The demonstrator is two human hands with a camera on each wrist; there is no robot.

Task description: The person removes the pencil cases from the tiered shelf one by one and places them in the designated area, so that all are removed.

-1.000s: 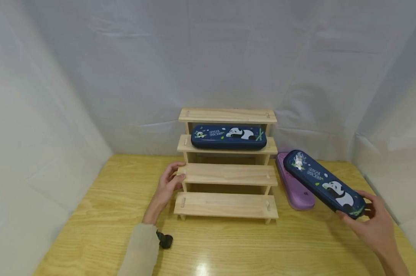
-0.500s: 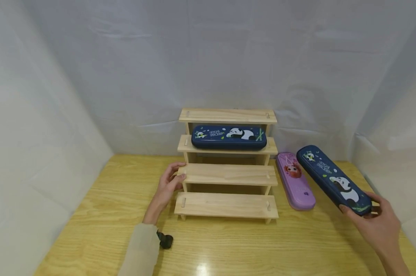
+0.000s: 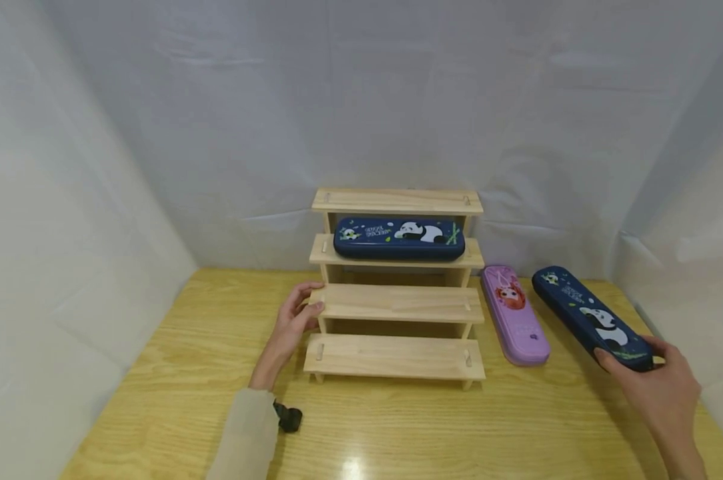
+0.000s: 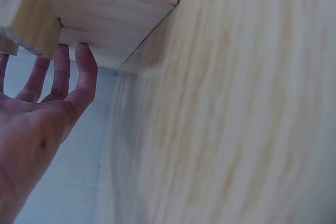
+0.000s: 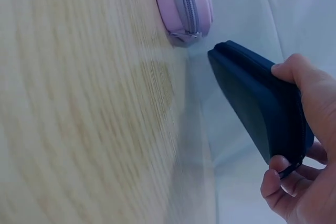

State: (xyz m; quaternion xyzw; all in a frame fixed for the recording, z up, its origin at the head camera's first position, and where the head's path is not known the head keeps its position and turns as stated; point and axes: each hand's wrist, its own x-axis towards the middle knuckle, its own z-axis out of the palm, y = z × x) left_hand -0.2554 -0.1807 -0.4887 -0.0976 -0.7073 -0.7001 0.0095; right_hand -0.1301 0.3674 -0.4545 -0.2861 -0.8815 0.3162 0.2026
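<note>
My right hand (image 3: 658, 383) grips the near end of a navy panda pencil case (image 3: 595, 320), thumb on one side and fingers at the other. In the right wrist view that pencil case (image 5: 257, 98) is tilted, its zip edge showing and its far end raised off the table. My left hand (image 3: 295, 317) holds the left end of a middle step of a stepped wooden display rack (image 3: 394, 357), thumb at the front. In the left wrist view its fingers (image 4: 60, 74) reach up behind the board's end. Another navy panda pencil case (image 3: 397, 239) lies across the rack's second step from the top.
A purple pencil case (image 3: 517, 320) with a red-haired doll picture lies on the wooden table (image 3: 397, 433), between the rack and my right hand. White sheeting (image 3: 397, 100) walls in the back and both sides.
My right hand has moved the navy pencil case to the right and lower, uncovering the purple one. The left hand has stayed on the rack.
</note>
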